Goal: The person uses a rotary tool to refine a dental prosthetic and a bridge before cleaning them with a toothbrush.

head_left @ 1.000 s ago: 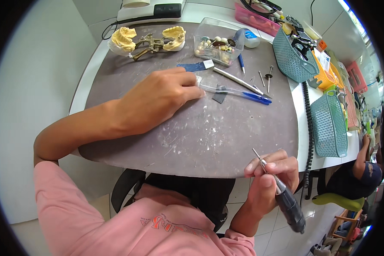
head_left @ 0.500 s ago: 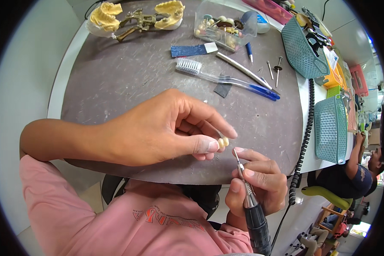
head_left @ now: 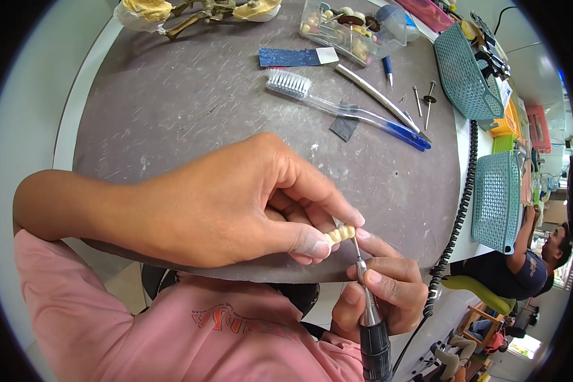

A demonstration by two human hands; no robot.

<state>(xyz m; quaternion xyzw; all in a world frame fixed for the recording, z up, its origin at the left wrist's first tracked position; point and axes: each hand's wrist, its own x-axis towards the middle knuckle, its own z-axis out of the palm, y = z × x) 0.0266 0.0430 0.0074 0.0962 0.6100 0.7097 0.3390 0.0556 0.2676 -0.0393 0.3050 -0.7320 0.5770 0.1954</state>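
Between the thumb and fingers of my left hand [head_left: 254, 210] is a small cream-coloured dental bridge [head_left: 341, 235], a short row of joined teeth. My right hand [head_left: 388, 286] grips a rotary handpiece [head_left: 370, 312] with a black body and a silver nose, held like a pen. Its thin bur reaches up to the right end of the bridge and appears to touch it. Fine pale dust whitens my left thumb. The fingers of my left hand hide part of the bridge.
Beyond my hands lie a toothbrush [head_left: 347, 109], a metal knife-like tool [head_left: 382, 100] and a blue strip [head_left: 290, 57]. Farther off are a clear box of polishing bits [head_left: 350, 38] and a plaster jaw model [head_left: 143, 13]. Teal baskets [head_left: 495, 200] and a coiled cord [head_left: 468, 191] line the right; a person [head_left: 522, 267] sits there.
The bridge now shows more of its teeth, and the bur has come up against its right end. My view has shifted slightly, so the table items sit higher.
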